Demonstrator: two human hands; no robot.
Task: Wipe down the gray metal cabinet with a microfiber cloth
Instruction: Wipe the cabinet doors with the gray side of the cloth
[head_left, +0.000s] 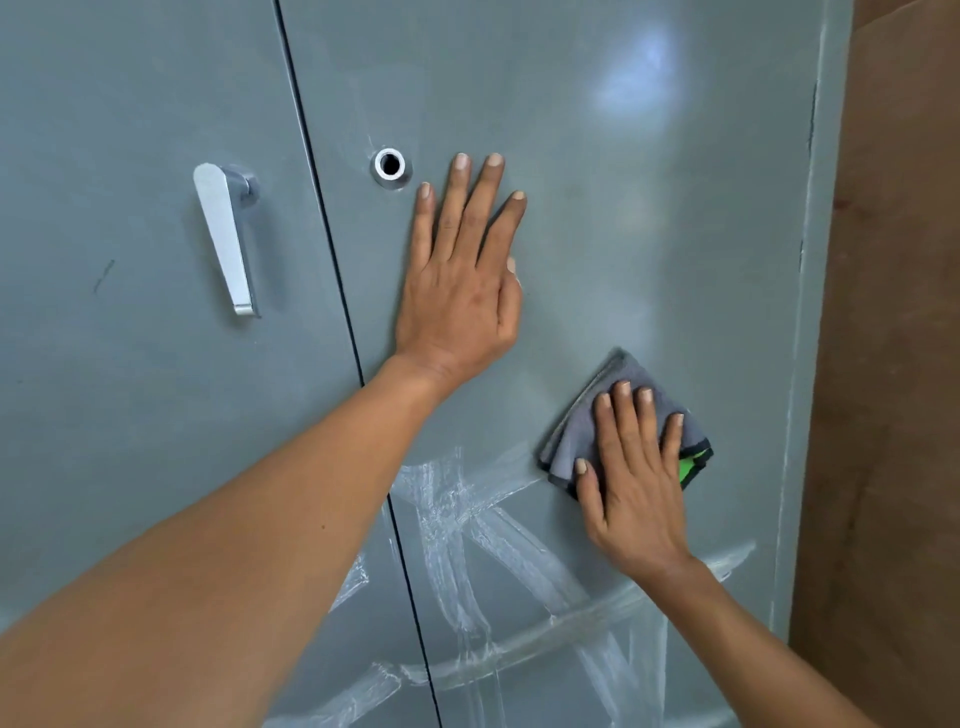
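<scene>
Left hand (460, 291) flat, fingers straight toward 12 o'clock on gray cabinet (649, 234); right hand (636, 483), fingers straight, presses folded cloth (587, 431) at 4 o'clock.

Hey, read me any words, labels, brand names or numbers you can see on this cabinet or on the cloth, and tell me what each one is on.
None: no readable text anywhere in this view.
Gray cabinet doors: only white streaks, no letters.
Silver handle and lock ring: no markings visible.
Cloth: a green patch at its corner, partly under the right hand, no lettering legible.
</scene>
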